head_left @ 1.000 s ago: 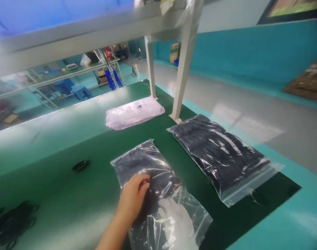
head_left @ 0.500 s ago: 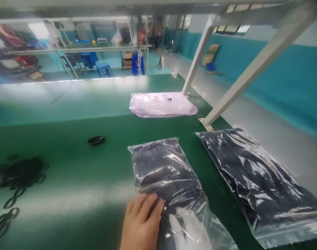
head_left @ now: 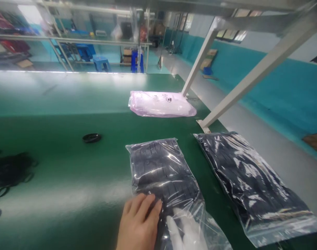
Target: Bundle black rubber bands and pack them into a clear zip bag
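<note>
A clear plastic bag (head_left: pixel 161 166) packed with rows of thin black rings lies in front of me on the green tabletop. Curled over its left side, my bare left hand (head_left: pixel 139 222) grips the bag, with the fingertips pressed into the plastic. Under the clear film near the bag's mouth is my right hand (head_left: pixel 188 231) in a white glove. Its thumb and fingers are stretched forward and apart against the black rings; the fingertips are partly obscured by glare. The loose bag mouth spreads to the right of the glove.
A second filled bag (head_left: pixel 252 184) of black items lies at the right. Behind is a pink printed bag (head_left: pixel 162 104) beside a pale metal post (head_left: pixel 200 57). One black ring (head_left: pixel 91 138) sits mid-table, and a pile of black rings (head_left: pixel 11 170) lies at the left.
The view has shifted slightly, with the ring pile moving further toward the left edge. Both hands keep nearly the same place on the bag.
</note>
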The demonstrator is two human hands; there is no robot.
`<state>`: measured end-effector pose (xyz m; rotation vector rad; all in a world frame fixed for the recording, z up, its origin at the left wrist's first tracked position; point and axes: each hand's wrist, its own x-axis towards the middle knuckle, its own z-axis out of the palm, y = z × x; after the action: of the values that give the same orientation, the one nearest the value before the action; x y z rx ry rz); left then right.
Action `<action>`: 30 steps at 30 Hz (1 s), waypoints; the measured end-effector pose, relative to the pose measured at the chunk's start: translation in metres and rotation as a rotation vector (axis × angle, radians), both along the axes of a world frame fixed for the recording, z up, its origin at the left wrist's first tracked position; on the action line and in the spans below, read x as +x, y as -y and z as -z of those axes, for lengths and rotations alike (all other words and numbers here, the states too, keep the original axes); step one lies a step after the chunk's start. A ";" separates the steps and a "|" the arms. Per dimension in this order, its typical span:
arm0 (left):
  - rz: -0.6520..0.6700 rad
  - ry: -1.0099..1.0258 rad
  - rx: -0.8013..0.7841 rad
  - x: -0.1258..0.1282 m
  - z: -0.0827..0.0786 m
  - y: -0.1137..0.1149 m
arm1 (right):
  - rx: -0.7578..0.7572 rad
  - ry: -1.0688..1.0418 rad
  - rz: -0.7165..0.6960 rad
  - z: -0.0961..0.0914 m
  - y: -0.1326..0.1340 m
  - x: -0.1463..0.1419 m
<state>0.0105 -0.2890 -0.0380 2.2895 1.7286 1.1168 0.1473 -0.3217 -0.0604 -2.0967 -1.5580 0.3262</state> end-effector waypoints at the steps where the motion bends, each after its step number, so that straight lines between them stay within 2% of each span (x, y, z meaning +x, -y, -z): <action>1: 0.008 -0.007 -0.013 0.000 -0.001 0.000 | -0.008 -0.005 -0.008 0.002 0.002 0.001; 3: 0.022 -0.020 -0.051 0.000 -0.006 0.000 | -0.062 -0.040 -0.022 0.004 0.004 0.007; 6: 0.032 -0.025 -0.085 -0.007 -0.017 0.004 | -0.239 -0.160 -0.055 0.000 0.004 0.018; 8: 0.064 -0.057 -0.097 -0.015 -0.026 0.010 | -0.338 -0.247 -0.081 -0.010 0.000 0.025; 11: 0.124 -0.116 -0.091 -0.026 -0.037 0.021 | -0.460 -0.375 -0.045 -0.031 -0.011 0.030; 13: 0.130 -0.114 -0.080 -0.026 -0.039 0.025 | -0.585 -0.435 -0.044 -0.043 -0.019 0.031; 15: 0.097 -0.063 -0.040 -0.021 -0.039 0.024 | -0.627 -0.452 -0.090 -0.048 -0.025 0.030; 18: 0.068 -0.036 -0.026 -0.006 -0.036 0.014 | -0.551 -0.471 -0.112 -0.042 -0.027 0.030; 22: 0.103 -0.145 -0.049 0.007 -0.030 0.002 | -0.429 -0.459 -0.156 -0.026 -0.023 0.034; 25: 0.083 -0.213 -0.035 0.009 -0.023 0.003 | -0.381 -0.406 -0.157 -0.020 -0.020 0.037; 30: 0.076 -0.211 -0.062 0.008 -0.021 0.007 | -0.175 -0.345 -0.253 -0.015 -0.010 0.040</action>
<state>0.0187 -0.2957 -0.0173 2.4889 1.6988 0.8227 0.1878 -0.3112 -0.0450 -1.8405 -1.6259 0.8929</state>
